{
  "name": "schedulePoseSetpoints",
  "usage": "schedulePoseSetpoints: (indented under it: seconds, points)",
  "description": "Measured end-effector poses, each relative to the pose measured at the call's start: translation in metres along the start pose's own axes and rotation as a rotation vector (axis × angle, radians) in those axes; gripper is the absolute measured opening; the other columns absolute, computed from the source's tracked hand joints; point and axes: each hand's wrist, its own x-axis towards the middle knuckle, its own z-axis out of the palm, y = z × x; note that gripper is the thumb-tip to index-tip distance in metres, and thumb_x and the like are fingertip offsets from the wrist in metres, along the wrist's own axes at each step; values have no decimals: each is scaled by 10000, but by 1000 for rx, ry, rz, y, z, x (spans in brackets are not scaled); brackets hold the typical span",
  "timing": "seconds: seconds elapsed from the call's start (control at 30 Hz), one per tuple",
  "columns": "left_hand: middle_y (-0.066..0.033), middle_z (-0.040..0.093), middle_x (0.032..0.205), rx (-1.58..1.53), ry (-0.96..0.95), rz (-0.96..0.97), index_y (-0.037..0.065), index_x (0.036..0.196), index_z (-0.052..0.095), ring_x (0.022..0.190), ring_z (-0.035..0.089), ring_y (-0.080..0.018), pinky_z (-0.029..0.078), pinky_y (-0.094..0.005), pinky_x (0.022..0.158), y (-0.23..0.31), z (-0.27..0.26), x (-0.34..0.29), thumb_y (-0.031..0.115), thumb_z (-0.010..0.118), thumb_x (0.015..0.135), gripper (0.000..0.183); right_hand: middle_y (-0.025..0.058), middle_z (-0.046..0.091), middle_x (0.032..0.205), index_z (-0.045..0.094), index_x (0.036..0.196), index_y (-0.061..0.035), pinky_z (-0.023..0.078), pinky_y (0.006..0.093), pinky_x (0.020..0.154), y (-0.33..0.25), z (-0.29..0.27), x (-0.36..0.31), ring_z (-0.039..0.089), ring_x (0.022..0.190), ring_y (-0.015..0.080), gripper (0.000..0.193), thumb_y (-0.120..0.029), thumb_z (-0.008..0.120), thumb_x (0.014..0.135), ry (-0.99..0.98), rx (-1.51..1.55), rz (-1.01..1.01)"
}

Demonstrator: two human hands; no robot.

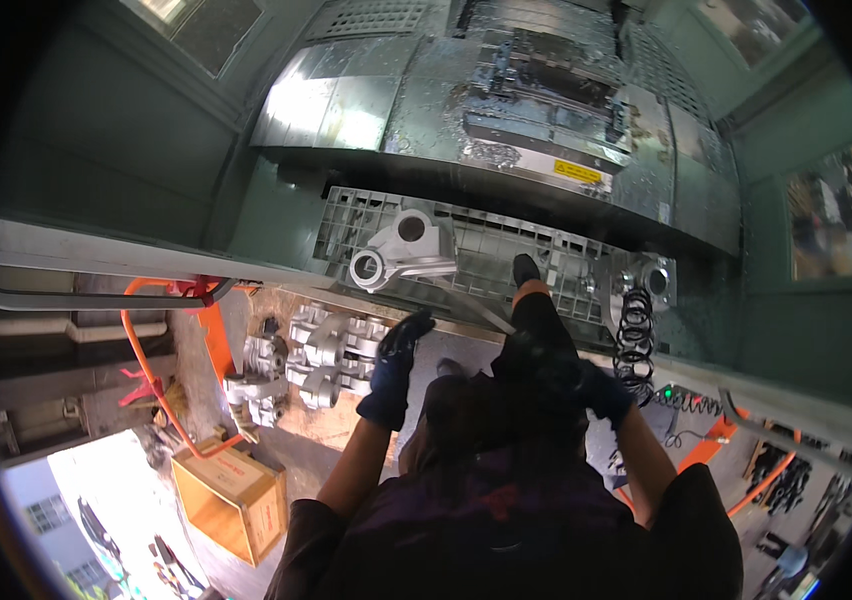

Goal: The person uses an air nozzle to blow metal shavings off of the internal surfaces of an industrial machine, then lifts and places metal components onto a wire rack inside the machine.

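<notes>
My left hand [399,368], in a dark glove, is raised in front of me with its fingers stretched out and holds nothing. A silver cast metal part [408,248] with two round bores lies just beyond it on the machine's grating. My right hand [594,388], also dark-gloved, is beside my raised right leg; its fingers merge with the dark clothing, so I cannot see what it holds. A pale thin rod [476,306] slants from the cast part toward my knee. A black coiled hose [636,340] hangs next to my right hand.
My right foot [526,268] rests on the grating [486,245]. Another metal part [646,275] stands at its right end. Beyond is a wet machine bed [546,110]. Several castings [321,350] are stacked at left, near an open cardboard box [236,495] and an orange frame [146,365].
</notes>
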Motion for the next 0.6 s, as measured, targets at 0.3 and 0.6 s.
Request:
schedulePoseSetpoints:
  seconds: [0.3,0.6]
  points:
    - [-91,588,1254,-398,210,-179,-8,1248,555,1199,519,-182,338,-337,1058,-40,-115,-57,208,394,950,402,-16,504,629,598,923,-88,331,232,474,-134,-20,-91,442,506,79,142,-226,599,890,944,755,258]
    - [-9,478,532,-829,272,-435,108,614,494,493,485,-135,367,-261,485,-88,-118,-140,411,539,940,448,20,561,700,593,904,-46,383,236,502,-186,-81,-105,489,558,101,114,-129,629,834,1357,759,-507]
